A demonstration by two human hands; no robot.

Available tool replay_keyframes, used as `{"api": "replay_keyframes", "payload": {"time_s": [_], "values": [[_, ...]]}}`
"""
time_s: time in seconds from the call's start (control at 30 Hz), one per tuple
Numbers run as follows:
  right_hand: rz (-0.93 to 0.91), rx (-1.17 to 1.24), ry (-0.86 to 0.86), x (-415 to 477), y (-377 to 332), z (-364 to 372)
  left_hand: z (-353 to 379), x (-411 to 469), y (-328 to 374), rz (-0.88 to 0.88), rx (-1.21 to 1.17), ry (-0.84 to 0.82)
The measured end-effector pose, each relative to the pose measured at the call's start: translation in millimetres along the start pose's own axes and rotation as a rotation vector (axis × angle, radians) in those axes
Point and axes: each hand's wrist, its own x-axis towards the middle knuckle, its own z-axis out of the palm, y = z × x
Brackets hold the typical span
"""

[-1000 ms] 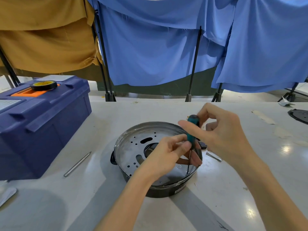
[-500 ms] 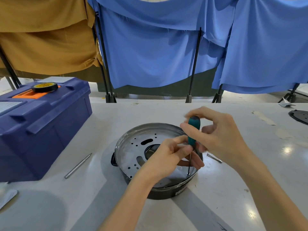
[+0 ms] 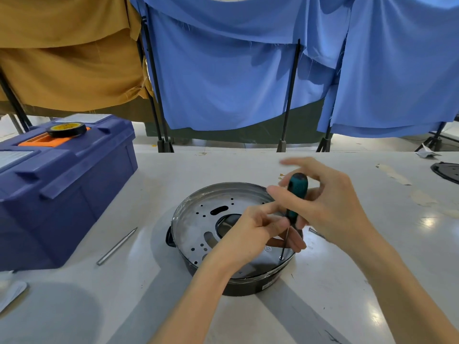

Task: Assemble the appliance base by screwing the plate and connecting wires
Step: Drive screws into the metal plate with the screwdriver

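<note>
Far left of the hands a blue toolbox point(image 3: 62, 189) sits on the white surface point(image 3: 323, 306), a roll of tape point(image 3: 66, 129) lying on its lid; between the toolbox and the left hand point(image 3: 250, 239) a thin metal rod point(image 3: 116, 246) lies flat; the round black base point(image 3: 250, 289) sits under both hands, a perforated metal plate point(image 3: 196, 219) set in its top; the left hand pinches the screwdriver point(image 3: 296, 189) where handle meets shaft; the tool stands nearly upright, its tip on a screw point(image 3: 281, 257) near the plate's near right edge; the right hand point(image 3: 330, 209) curls thumb and fingers around the teal handle, its upper fingers blurred; far right of it lies a dark disc point(image 3: 447, 171).
</note>
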Motion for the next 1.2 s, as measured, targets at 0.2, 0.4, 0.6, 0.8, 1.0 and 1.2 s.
{"api": "replay_keyframes", "payload": {"time_s": [0.2,0.4,0.6,0.8,1.0,1.2], "values": [[-0.069,-0.09,0.193,-3.3,11.3,4.2,3.4,-0.1,0.2,-0.055,-0.018,-0.027],[-0.132,-0.456,0.38,-4.7,4.0,23.0,6.4,1.0,0.1,-0.003,-0.016,-0.006],[0.013,0.0,-0.03,2.2,2.0,-2.5,2.3,0.9,-1.4,-0.019,0.024,-0.001],[-0.111,-0.106,0.185,0.2,9.3,1.6,3.9,0.5,-1.4,0.002,-0.028,0.017],[-0.215,-0.482,0.423,-0.1,1.6,21.3,3.8,2.4,-2.0,0.02,-0.006,0.032],[0.012,0.014,-0.041,7.0,1.0,-0.8,2.9,1.2,-1.5,-0.001,0.024,0.048]]}}
